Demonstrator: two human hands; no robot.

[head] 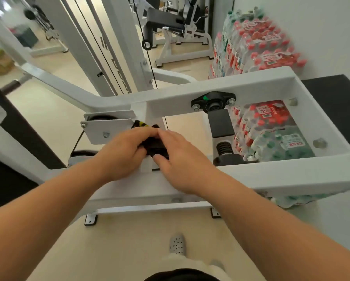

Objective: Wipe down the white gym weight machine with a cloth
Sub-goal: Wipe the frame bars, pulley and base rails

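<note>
both my hands are on the cloth (pixel 154 146), a black one with yellow stripes, bunched up between them over the white post in the middle of the weight machine (pixel 210 86). my left hand (pixel 121 151) has its fingers curled over the bundle and grips it. my right hand (pixel 180 159) lies across the other side with the thumb tucked at the lower edge, so it looks like a pinch more than a flat press. the cloth sits just beside the pulley plate (pixel 107 130) and above the near frame bar.

what worries me is how wadded the cloth is. gathered this tight, only a small patch would meet the paint, and i'd likely smear the dust instead of lifting it. a loose corner could also drop toward the cable (pixel 76 142) and the wheel below the plate and snag there if anything shifts. the bearing block (pixel 212 100) on the far bar looks like a greased part, and dragging the cloth over it could carry grime onto the white surfaces. the packs of bottled water (pixel 267 130) crowd the right end, so reaching that side may be awkward, and i'm leaning well over the frame to work.
</note>
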